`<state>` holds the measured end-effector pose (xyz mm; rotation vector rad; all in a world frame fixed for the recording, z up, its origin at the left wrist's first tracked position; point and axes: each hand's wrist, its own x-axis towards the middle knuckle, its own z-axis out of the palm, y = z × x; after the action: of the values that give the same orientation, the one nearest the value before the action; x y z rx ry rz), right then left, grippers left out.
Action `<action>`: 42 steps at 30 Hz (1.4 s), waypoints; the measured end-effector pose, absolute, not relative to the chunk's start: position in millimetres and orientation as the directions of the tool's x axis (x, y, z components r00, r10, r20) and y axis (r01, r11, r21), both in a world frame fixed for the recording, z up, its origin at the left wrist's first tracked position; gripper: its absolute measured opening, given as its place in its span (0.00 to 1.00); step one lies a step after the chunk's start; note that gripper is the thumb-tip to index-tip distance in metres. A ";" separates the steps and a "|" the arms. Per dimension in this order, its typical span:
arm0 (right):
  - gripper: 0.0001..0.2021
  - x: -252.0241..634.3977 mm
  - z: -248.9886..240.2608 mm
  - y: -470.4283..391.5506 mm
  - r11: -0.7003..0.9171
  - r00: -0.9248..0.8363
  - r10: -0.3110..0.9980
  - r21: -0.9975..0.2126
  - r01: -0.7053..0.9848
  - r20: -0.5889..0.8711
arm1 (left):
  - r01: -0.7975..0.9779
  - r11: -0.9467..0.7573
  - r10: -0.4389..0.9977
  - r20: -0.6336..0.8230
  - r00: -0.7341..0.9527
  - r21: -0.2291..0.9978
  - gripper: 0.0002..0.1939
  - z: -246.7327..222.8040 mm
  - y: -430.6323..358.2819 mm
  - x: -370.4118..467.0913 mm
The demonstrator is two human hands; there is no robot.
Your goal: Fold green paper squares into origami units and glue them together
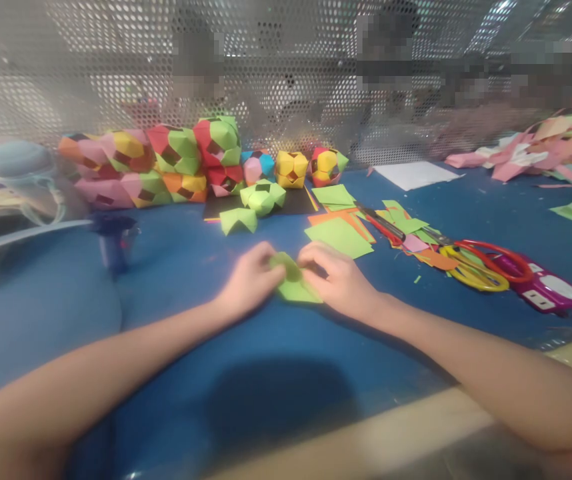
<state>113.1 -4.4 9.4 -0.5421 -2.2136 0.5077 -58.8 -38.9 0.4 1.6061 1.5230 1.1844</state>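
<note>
Left of the left hand, across the blue counter (166, 247), a dark blue, upright, cylinder-like object (115, 243) is blurred, perhaps plastic. Beyond that hand stand stacked, faceted folded-paper shapes (173, 150) in red, pink, yellow and green. The left hand (253, 277) is partly closed, pinching the left side of the creased green paper (296, 283); the right hand (339, 277), fingers curled, pinches its right side. Just beyond the right hand lie flat green sheets (341, 237); farther right, scissors with smooth yellow handles (473, 270) rest on paper scraps (431, 253).
</note>
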 end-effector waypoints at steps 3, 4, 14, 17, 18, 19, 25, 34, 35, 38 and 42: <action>0.07 113.0 9.0 -3.2 0.823 -0.599 0.538 -0.523 0.222 0.593 | 0.428 -0.137 0.981 0.181 -0.065 0.894 0.03 1.0 -38.9 -58.9; 0.06 112.9 9.1 -3.3 0.812 -0.592 0.556 -0.536 0.233 0.584 | 0.429 -0.135 0.982 0.178 -0.062 0.893 0.03 1.2 -39.1 -58.8; 0.03 110.7 9.3 -3.9 0.586 -0.495 0.766 -0.761 0.277 0.409 | 0.439 -0.157 0.979 0.196 -0.046 0.885 0.04 2.2 -40.4 -57.0; 0.04 110.5 9.4 -3.9 0.630 -0.503 0.736 -0.729 0.266 0.453 | 0.434 -0.152 0.980 0.192 -0.049 0.888 0.04 1.2 -40.0 -57.4; 0.04 110.4 9.6 -4.3 0.655 -0.506 0.720 -0.708 0.265 0.476 | 0.431 -0.152 0.980 0.191 -0.049 0.890 0.03 0.9 -39.8 -57.5; 0.04 110.4 9.8 -4.8 0.677 -0.508 0.704 -0.687 0.266 0.497 | 0.429 -0.152 0.981 0.190 -0.047 0.890 0.03 0.5 -39.8 -57.6; 0.05 110.2 8.9 -5.9 0.696 -0.508 0.689 -0.667 0.266 0.516 | 0.443 -0.146 0.982 0.185 -0.047 0.885 0.05 0.5 -40.1 -57.1; 0.06 112.4 6.3 0.1 0.765 -0.529 0.619 -0.598 0.240 0.580 | 0.378 -0.107 0.988 0.139 -0.060 0.920 0.04 0.5 -36.4 -59.5; 0.07 112.8 5.0 0.9 0.797 -0.547 0.579 -0.561 0.224 0.605 | 0.370 -0.104 0.989 0.135 -0.060 0.923 0.04 0.5 -36.2 -59.6; 0.10 114.1 0.7 3.6 0.872 -0.584 0.466 -0.454 0.180 0.664 | 0.360 -0.107 0.988 0.140 -0.067 0.927 0.04 0.9 -36.2 -59.4; 0.11 115.1 -0.8 4.9 0.901 -0.600 0.424 -0.386 0.200 0.679 | 0.343 -0.118 0.987 0.148 -0.062 0.932 0.03 1.1 -36.4 -59.3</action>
<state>115.1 4.9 -0.8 -0.4441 -2.2246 0.3426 -59.3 -36.4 1.1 1.5259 1.4633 1.1941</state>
